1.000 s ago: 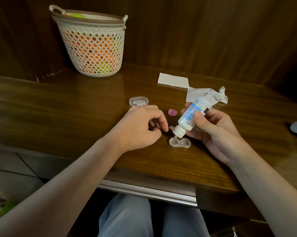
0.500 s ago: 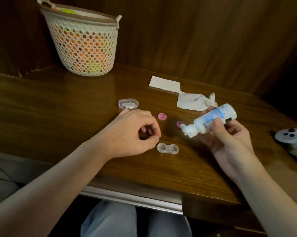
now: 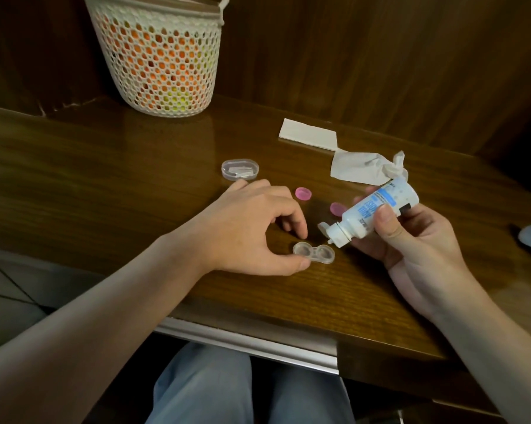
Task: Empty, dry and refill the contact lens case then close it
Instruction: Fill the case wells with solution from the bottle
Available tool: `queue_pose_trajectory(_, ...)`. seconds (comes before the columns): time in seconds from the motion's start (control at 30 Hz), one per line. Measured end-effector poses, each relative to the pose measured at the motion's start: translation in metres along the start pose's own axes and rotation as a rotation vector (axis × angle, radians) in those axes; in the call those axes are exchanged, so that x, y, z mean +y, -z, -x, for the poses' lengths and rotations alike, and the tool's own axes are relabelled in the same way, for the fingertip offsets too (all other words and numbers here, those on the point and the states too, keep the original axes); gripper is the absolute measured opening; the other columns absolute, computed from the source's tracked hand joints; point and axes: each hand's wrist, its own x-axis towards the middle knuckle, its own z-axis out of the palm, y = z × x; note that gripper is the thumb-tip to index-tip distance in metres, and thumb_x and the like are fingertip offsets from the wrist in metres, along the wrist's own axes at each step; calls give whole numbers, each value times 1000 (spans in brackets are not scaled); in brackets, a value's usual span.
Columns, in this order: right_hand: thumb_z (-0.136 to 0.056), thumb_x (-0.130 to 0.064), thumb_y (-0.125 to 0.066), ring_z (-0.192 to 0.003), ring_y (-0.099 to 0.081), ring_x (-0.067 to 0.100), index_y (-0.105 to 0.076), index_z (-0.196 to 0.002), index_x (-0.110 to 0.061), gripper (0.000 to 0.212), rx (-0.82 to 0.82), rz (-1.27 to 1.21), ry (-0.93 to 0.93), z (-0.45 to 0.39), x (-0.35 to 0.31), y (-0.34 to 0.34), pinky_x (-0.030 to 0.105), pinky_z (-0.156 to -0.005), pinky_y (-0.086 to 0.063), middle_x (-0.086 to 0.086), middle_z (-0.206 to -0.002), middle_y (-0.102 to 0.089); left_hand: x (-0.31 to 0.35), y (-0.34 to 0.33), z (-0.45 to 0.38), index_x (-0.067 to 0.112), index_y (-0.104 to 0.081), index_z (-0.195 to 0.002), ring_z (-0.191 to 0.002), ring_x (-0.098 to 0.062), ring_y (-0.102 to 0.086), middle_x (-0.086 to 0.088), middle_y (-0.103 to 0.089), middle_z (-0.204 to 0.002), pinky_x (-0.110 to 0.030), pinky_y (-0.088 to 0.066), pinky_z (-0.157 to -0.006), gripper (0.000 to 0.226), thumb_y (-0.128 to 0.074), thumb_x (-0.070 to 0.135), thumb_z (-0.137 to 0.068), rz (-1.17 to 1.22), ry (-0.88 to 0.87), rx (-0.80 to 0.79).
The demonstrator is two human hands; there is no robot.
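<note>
The right hand [image 3: 411, 240] grips the bottle [image 3: 377, 214], thumb curled over its label and fingers wrapped behind. The bottle lies tilted, long axis running from upper right down to lower left, nozzle end low with its flip cap [image 3: 323, 226] swung open, just above and right of the case [image 3: 314, 254]. The left hand [image 3: 246, 228] pinches the case's left well between thumb and forefinger. The case rests flat on the table [image 3: 105, 166], long axis left to right, both wells uncovered and facing up. Two pink lids [image 3: 395, 193] [image 3: 337, 208] lie apart behind it, the nearer one partly hidden by the bottle. Farther back sit a clear box [image 3: 239, 169], a crumpled tissue [image 3: 365, 168] and a folded tissue [image 3: 308, 137]. A basket [image 3: 160, 56] stands at the back left. The case is well in from the table's front edge, with bare wood in front of it and to the left.
</note>
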Motion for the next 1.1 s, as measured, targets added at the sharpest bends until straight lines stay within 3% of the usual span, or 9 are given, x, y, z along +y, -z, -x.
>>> queue_pose_trajectory(0.23,-80,-29,-80,-119,-74,35,-83,-112,-25,32,10,18,3,1,0,0,41,-82,-67,12,-125,-78,1,0,0,45,-69,-107,-103,3,-50,27,-59,-103,-30,-33,-93,35,-69,70,-82,0,-3,-8)
queue_pose_trajectory(0.67,-74,-32,-84,-121,-73,35,-71,-127,-16,57,0,73,9,0,1,1,45,-85,-67,13,-126,-77,1,1,0,44,-69,-107,-103,3,-50,26,-59,-103,-32,-34,-97,31,-74,65,-84,23,3,-17)
queue_pose_trajectory(1.1,-82,-28,-79,-122,-73,37,-73,-125,-17,45,-10,31,15,-1,1,4,38,-79,-68,13,-126,-77,0,0,-1,44,-69,-107,-103,3,-51,27,-59,-103,-31,-34,-97,32,-73,66,-84,22,0,-15)
